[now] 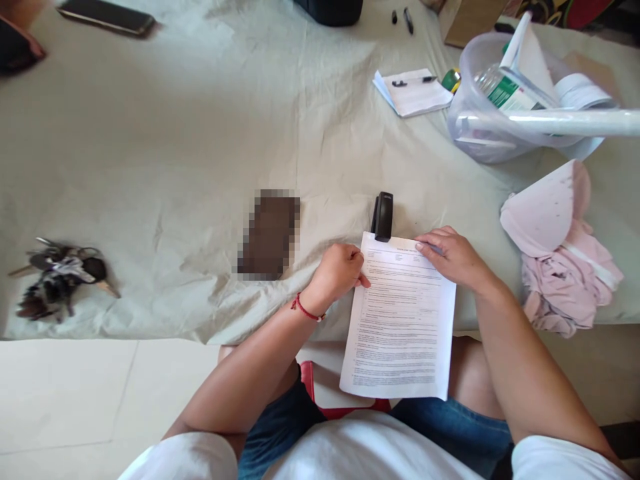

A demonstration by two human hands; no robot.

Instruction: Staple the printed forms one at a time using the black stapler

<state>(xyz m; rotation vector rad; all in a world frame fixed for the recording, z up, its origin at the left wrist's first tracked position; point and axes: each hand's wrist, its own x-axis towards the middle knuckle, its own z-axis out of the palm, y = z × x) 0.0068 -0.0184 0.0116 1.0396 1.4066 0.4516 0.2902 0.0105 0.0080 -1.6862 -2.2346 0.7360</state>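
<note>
Printed white paper sheet (403, 320) lies at lower centre, left hand (336, 272) pinching its upper-left edge, right hand (453, 257) pressing its top-right corner; black stapler (383, 215) touches the top edge.

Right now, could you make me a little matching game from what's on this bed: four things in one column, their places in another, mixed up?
Things:
1. stapler
2. keys
3. phone
4. tub

Places:
A. far left corner
B. at the top left corner of the paper
C. far right, full of bottles and rolls
D. left edge, near side

Pairs: 1-B, 2-D, 3-A, 4-C. The left hand and right hand both hold the paper's top edge.
</note>
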